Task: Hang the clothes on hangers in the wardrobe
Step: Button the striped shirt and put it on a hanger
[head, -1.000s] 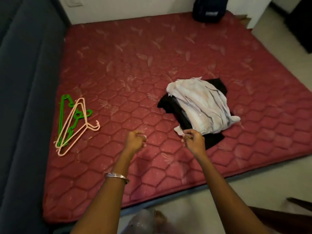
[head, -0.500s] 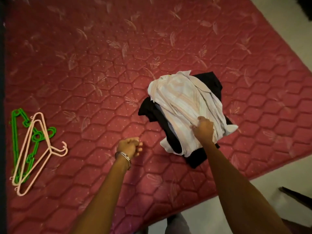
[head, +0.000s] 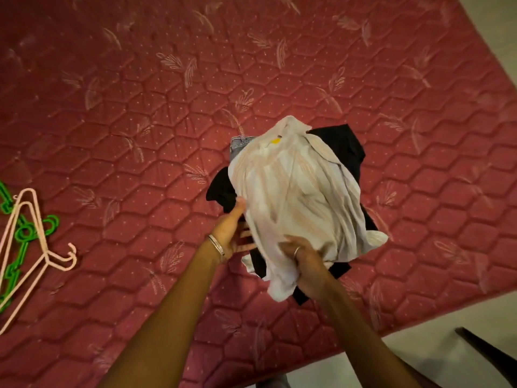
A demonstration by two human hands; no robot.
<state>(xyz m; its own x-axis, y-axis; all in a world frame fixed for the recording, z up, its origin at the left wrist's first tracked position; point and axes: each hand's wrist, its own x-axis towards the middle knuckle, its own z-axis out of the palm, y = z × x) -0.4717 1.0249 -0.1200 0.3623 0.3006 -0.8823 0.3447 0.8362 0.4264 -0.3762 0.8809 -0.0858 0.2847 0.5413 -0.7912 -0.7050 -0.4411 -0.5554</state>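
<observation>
A white striped shirt [head: 296, 191] sits bunched on top of a small pile on the red mattress [head: 140, 107]. Under it lie a black garment [head: 341, 147] and a grey denim piece [head: 237, 144]. My right hand [head: 305, 259] grips the shirt's near edge, fingers curled into the cloth. My left hand [head: 230, 233] holds the shirt's left side, with the thumb on its edge and the fingers tucked beneath. Pink hangers [head: 30, 247] and green hangers [head: 25, 231] lie tangled at the mattress's left edge. No wardrobe is in view.
The quilted mattress spreads far to the back and left. Pale floor [head: 419, 345] shows at the near right, with a dark object [head: 489, 351] at the corner of the view.
I have leaned in over the pile. My left hand moved right from the bare mattress to the shirt's side, and my right hand slid to the shirt's near edge and gathered it.
</observation>
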